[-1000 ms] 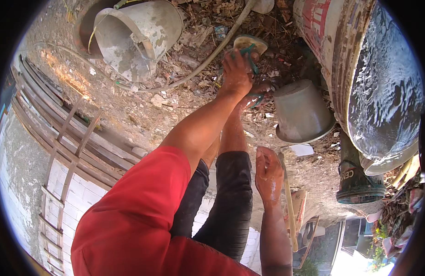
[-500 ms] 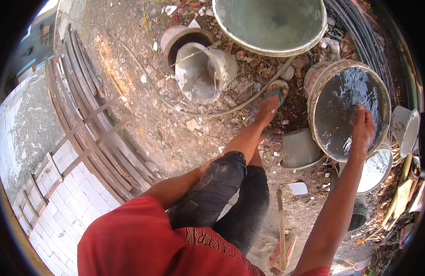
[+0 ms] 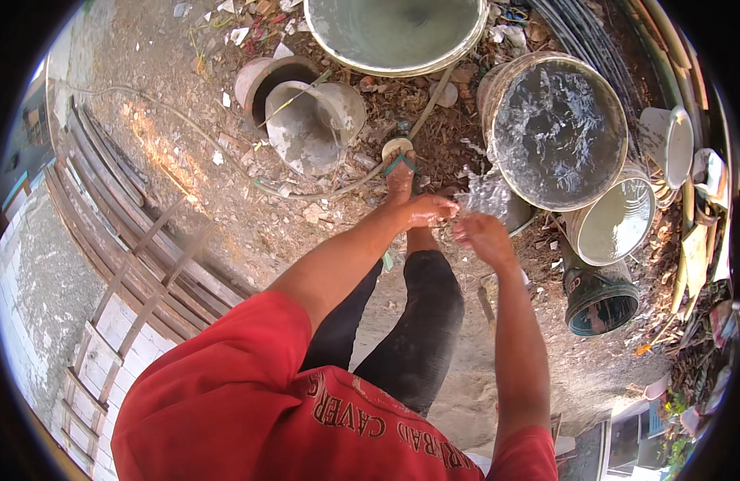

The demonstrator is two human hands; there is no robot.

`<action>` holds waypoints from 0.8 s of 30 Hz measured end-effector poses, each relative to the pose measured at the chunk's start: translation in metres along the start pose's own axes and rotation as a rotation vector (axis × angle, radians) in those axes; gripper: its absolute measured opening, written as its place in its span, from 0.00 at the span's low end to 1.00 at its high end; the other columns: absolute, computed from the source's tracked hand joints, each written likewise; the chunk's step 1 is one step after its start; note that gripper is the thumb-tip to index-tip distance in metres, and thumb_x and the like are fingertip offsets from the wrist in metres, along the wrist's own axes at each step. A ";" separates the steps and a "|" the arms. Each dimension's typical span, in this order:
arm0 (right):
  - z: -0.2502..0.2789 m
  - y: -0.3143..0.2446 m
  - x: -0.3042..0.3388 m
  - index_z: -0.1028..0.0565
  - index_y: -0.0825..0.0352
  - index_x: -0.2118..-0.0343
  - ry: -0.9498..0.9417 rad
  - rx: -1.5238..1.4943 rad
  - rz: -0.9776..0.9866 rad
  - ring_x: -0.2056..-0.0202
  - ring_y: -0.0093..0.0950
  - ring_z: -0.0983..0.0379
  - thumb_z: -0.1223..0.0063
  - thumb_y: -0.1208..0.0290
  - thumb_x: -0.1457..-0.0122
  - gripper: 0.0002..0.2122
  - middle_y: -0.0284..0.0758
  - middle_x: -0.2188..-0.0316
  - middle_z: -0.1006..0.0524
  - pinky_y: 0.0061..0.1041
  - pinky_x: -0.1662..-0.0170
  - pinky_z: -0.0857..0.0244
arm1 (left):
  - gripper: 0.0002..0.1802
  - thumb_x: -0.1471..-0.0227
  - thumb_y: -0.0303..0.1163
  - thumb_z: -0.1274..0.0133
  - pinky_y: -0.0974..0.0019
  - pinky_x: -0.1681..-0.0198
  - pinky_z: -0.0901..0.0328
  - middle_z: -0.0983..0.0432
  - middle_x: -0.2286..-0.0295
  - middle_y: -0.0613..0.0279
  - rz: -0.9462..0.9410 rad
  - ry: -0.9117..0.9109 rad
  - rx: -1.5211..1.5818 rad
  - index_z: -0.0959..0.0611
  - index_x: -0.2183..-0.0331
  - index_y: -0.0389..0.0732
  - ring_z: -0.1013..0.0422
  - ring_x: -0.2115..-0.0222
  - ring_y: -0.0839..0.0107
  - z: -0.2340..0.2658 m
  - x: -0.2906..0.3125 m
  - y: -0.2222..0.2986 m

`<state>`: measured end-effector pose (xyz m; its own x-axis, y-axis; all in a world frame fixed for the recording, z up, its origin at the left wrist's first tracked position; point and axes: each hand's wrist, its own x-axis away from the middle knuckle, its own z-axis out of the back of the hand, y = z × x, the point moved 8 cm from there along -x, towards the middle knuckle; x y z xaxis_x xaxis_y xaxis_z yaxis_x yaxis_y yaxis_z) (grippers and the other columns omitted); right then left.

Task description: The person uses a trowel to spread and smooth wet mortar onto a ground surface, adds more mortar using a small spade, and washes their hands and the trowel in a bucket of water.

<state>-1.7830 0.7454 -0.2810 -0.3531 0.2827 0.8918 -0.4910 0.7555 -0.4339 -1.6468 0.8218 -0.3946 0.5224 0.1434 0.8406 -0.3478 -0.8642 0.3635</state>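
Observation:
In front of my shins, my left hand (image 3: pixel 428 211) is wet, with its fingers loosely stretched to the right and nothing seen in them. My right hand (image 3: pixel 484 239) faces it from the right, its fingers loosely bent and slightly blurred, apparently holding nothing. The fingertips of the two hands almost meet. A splash of water (image 3: pixel 489 192) hangs in the air just beyond them. Further right stands a large bucket (image 3: pixel 564 207) full of dark, churning water. A smaller grey container stands below its rim, mostly hidden by the splash.
A big round tub (image 3: pixel 386 72) of cloudy water lies ahead. Mortar-stained buckets (image 3: pixel 343 120) sit left of it. A hose (image 3: pixel 226 152) curves over the littered ground. A light bucket (image 3: pixel 574 232) and a dark one (image 3: pixel 601 313) are at right; planks (image 3: pixel 105 216) lie left.
My right hand has left the bucket's water and come down and left. My left hand has come into view opposite it. Water now splashes between bucket and hands, and the bucket's surface is rougher.

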 end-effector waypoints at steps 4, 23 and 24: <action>-0.088 0.025 0.016 0.20 0.65 0.64 -0.022 0.877 0.298 0.66 0.46 0.21 0.53 0.68 0.38 0.10 0.46 0.66 0.19 0.40 0.63 0.28 | 0.24 0.42 0.49 0.49 0.53 0.44 0.38 0.27 0.48 0.53 -0.714 0.261 -1.006 0.24 0.45 0.58 0.33 0.46 0.49 -0.043 -0.009 -0.043; 0.015 -0.032 -0.012 0.24 0.68 0.59 -0.124 0.477 0.272 0.64 0.42 0.21 0.52 0.64 0.38 0.13 0.47 0.66 0.19 0.39 0.58 0.26 | 0.11 0.46 0.35 0.47 0.46 0.39 0.46 0.28 0.51 0.62 -0.341 -0.197 -0.798 0.21 0.61 0.45 0.39 0.42 0.56 -0.048 0.012 -0.009; -0.026 -0.026 0.002 0.24 0.68 0.58 -0.006 0.869 0.365 0.64 0.46 0.21 0.54 0.67 0.37 0.12 0.49 0.65 0.20 0.40 0.57 0.27 | 0.13 0.46 0.36 0.48 0.47 0.39 0.46 0.30 0.49 0.61 -0.289 -0.144 -0.921 0.22 0.58 0.45 0.40 0.42 0.55 -0.034 -0.011 -0.004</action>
<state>-1.7504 0.7415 -0.2648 -0.6051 0.4100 0.6824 -0.7705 -0.0856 -0.6317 -1.6776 0.8401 -0.3921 0.7522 0.1773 0.6347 -0.6316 -0.0811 0.7711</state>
